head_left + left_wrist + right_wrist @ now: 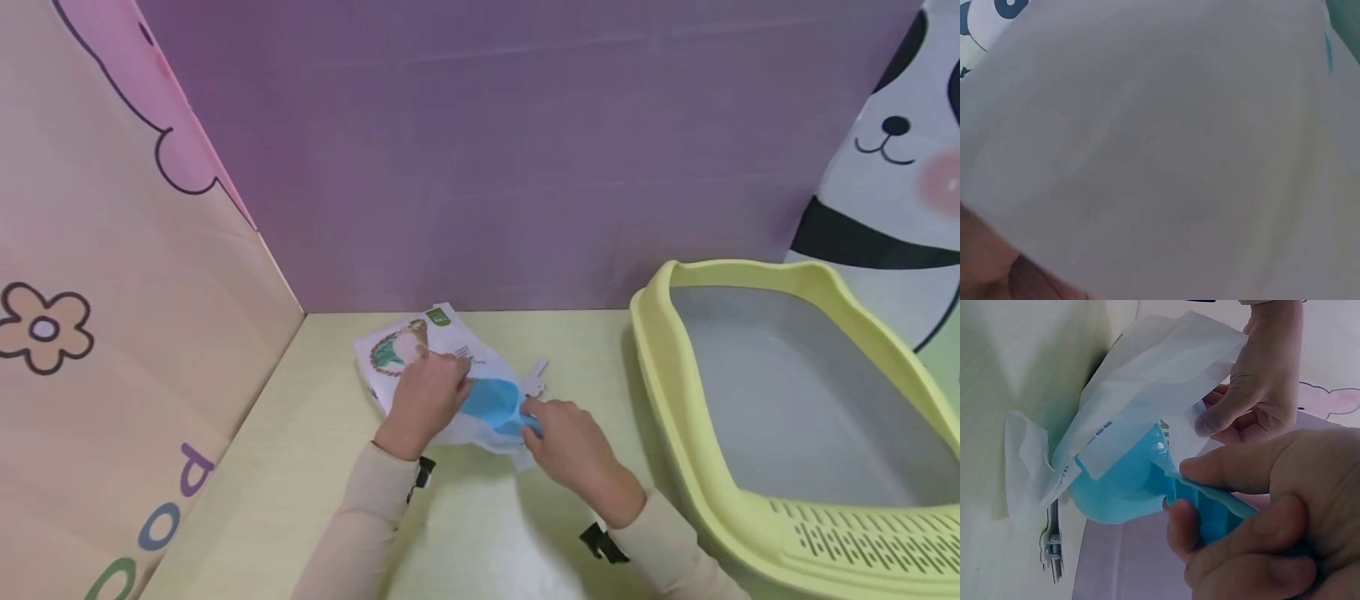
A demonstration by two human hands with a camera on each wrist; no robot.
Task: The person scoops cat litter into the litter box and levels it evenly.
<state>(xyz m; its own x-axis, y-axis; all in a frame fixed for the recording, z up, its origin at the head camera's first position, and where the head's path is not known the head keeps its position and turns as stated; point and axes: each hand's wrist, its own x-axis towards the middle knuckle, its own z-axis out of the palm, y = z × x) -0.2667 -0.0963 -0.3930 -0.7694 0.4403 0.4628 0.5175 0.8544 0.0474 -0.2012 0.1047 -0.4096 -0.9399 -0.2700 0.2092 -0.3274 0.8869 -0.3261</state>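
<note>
A white printed plastic bag [480, 354] lies on the table with its opening toward me. My left hand [427, 396] grips the edge of that opening, thumb on the outside in the right wrist view. With my right hand [573, 442] I hold a blue scoop [1122, 487] by its ribbed handle; the scoop's bowl sits partly within the bag's mouth, its far part covered by the plastic. White plastic [1160, 150] fills most of the left wrist view. What is inside the bag is hidden.
Scissors [1052, 547] lie beside the bag on the pale table [277, 467]. To the right stands a large litter box with a yellow rim [686, 392] and grey inside. A purple wall [465, 167] rises behind the table, a patterned one on the left.
</note>
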